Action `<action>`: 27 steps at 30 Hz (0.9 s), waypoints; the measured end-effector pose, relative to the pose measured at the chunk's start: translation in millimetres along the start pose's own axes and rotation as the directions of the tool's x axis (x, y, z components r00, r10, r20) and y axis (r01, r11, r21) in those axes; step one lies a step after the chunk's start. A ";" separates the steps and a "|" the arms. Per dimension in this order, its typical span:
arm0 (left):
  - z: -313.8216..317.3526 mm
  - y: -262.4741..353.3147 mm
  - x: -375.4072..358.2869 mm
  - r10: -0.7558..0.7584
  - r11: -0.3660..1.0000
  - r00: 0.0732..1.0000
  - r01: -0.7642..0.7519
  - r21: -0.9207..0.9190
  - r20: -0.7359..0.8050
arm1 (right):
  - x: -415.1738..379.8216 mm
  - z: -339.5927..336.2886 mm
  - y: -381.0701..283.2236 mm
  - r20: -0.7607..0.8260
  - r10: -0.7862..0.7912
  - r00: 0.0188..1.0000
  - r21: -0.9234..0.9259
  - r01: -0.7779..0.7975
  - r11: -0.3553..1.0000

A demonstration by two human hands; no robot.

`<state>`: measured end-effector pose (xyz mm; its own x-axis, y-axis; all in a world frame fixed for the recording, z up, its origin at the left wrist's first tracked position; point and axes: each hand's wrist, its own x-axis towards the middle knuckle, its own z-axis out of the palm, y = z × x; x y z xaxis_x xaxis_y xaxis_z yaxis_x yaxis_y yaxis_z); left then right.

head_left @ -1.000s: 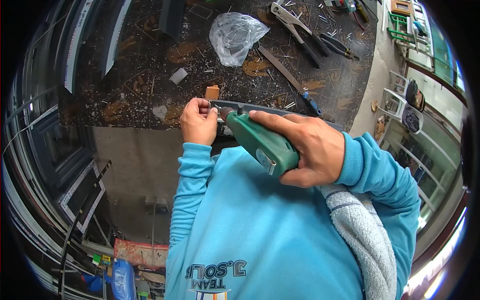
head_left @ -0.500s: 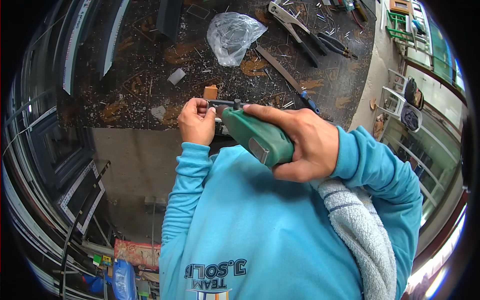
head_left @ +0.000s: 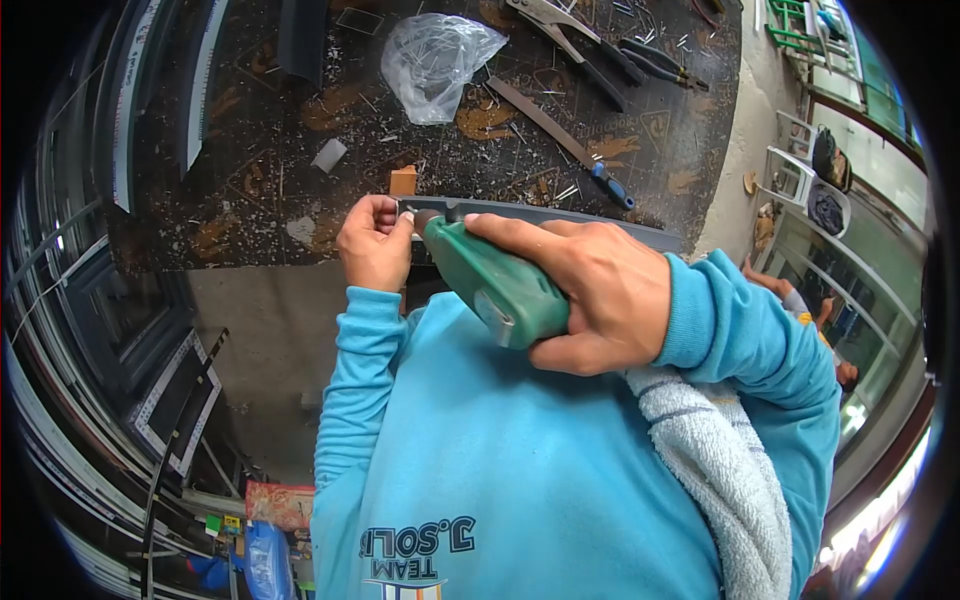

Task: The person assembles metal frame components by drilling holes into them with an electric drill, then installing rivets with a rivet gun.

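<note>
If our right hand [head_left: 602,288], gripping the green drill [head_left: 488,272], slips, we may be hurt.
Our left hand [head_left: 375,252] is close, at the drill's nine o'clock; its grip we cannot tell.

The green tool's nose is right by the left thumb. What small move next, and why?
I'd probably shift the left hand slightly clear of the nose before pushing. The right hand grips the green tool, its nose aimed toward the left thumb, near the end of the grey bar. Whether the tip touches the bar is too small to tell.
</note>
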<state>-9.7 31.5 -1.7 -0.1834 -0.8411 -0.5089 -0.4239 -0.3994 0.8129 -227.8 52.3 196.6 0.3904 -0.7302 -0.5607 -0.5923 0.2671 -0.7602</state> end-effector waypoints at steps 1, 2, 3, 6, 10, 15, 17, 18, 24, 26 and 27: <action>-0.2 -0.7 -0.5 0.009 1.000 1.000 -0.008 0.020 -0.004 | -7.1 -2.7 -1.8 0.015 0.020 1.000 0.003 -0.020 1.000; 0.1 -2.8 0.0 0.019 0.999 1.000 -0.018 0.040 -0.012 | -16.9 -4.5 -0.5 -0.002 0.005 1.000 0.006 -0.005 1.000; 0.2 -3.5 1.2 0.030 0.998 0.999 -0.029 0.059 -0.020 | -26.6 -6.4 0.9 -0.020 -0.010 1.000 0.010 0.010 1.000; -3.7 1.0 2.0 0.027 0.995 0.999 -0.029 0.099 0.020 | -57.1 -7.5 5.5 -0.117 -0.041 0.992 0.046 0.047 0.998; -13.3 16.0 4.6 0.078 0.969 0.993 -0.096 0.226 0.090 | -91.6 -3.4 10.9 -0.208 0.041 0.977 0.080 -0.025 0.996; -22.3 22.6 10.9 0.429 0.706 0.902 -0.363 0.609 0.041 | -123.2 15.8 22.3 -0.278 0.146 0.949 0.135 -0.112 0.984; -20.6 22.3 4.5 0.662 0.547 0.749 -0.469 0.694 -0.015 | -136.3 21.8 26.8 -0.281 0.150 0.948 0.135 -0.116 0.984; -20.1 18.1 0.6 0.704 0.542 0.708 -0.490 0.682 -0.051 | -142.0 24.3 29.0 -0.283 0.149 0.948 0.134 -0.115 0.984; -20.3 2.1 10.8 0.566 0.790 0.790 -0.439 0.427 -0.235 | -163.7 47.5 39.1 -0.283 0.188 0.940 0.108 -0.164 0.981; -21.9 1.9 15.6 0.509 0.851 0.806 -0.422 0.312 -0.300 | -166.5 59.7 42.8 -0.326 0.156 0.933 0.118 -0.123 0.985; -22.2 9.1 15.1 0.539 0.825 0.776 -0.408 0.391 -0.327 | -167.4 62.5 43.2 -0.342 0.142 0.929 0.124 -0.105 0.987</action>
<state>3.4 7.1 4.3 -0.0805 -0.9874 0.1361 -0.6219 0.1565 0.7673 -274.7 225.4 237.1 0.0376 -0.8553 -0.5168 -0.5384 0.4183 -0.7315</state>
